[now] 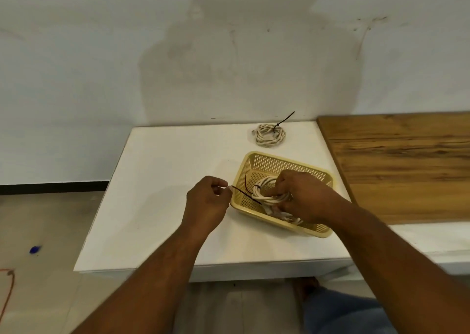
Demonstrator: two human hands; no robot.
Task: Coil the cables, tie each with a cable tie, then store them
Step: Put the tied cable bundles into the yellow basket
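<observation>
My right hand grips a coiled white cable inside the yellow perforated basket on the white table. A dark cable tie is wrapped round that coil, and its tail sticks out to the left over the basket rim. My left hand pinches the tip of that tail just left of the basket. A second tie tail curves up inside the basket. Another coiled white cable, tied with a black cable tie whose tail points up, lies on the table behind the basket.
The white table stands against a pale wall. A wooden board lies to the right of the basket. On the floor at the left are a small blue object and an orange cord.
</observation>
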